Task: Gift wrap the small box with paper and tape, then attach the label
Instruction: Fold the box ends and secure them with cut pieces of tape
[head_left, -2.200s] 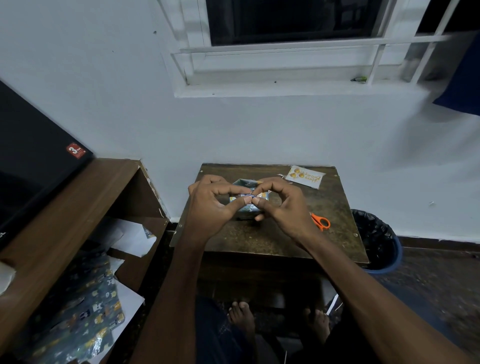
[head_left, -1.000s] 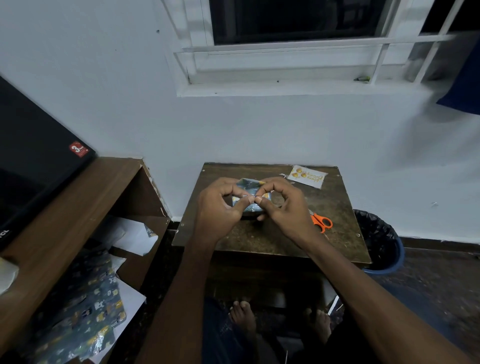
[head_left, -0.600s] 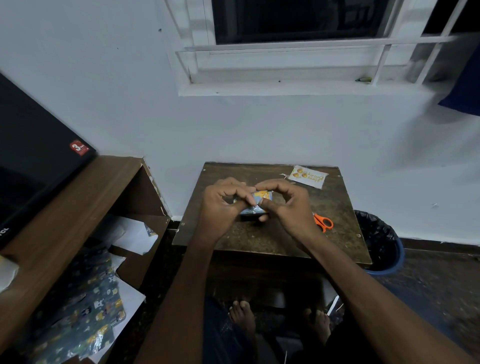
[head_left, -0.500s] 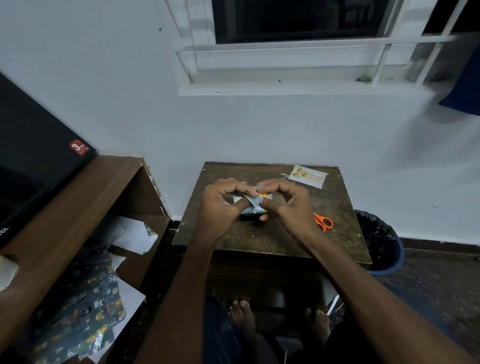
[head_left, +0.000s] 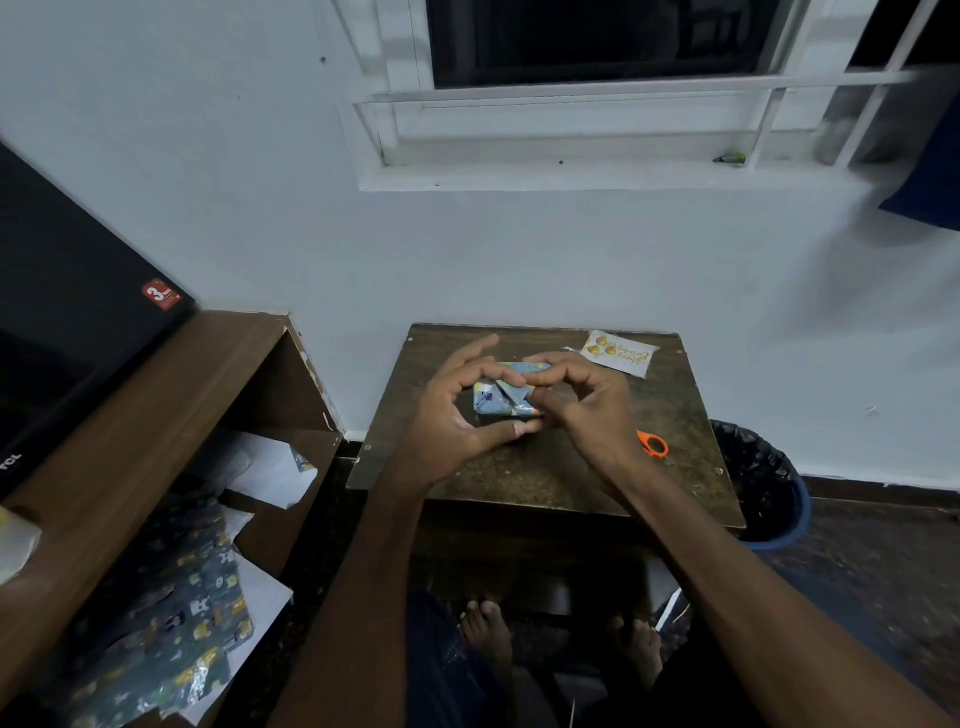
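A small dark wooden table (head_left: 545, 467), its top scuffed and mottled, stands against a pale painted wall (head_left: 519, 249) under a white-framed window (head_left: 597, 130) whose pane is black. At the middle of the tabletop lies the small box (head_left: 503, 397), already covered in blue patterned paper with a folded triangular flap showing on its top face. The left hand (head_left: 454, 410) curls around the box's left side, thumb laid along the near edge and fingers arching over the far edge, gripping it. The right hand (head_left: 582, 405) comes in from the other side, its thumb and forefinger pinching the box's right end while the other fingers curl loosely. Beyond the right fingers, toward the far right corner of the table, lies the label (head_left: 619, 353), white with yellow printing. Just behind the right wrist an orange scissors handle (head_left: 653, 444) shows. To the right of the table, on the dark floor, stands a blue bin (head_left: 769, 488) lined with a black bag. Left of the left hand is a brown wooden shelf unit (head_left: 156, 415) carrying a black carton (head_left: 67, 312); spare wrapping paper (head_left: 171, 639) lies crumpled beneath it.
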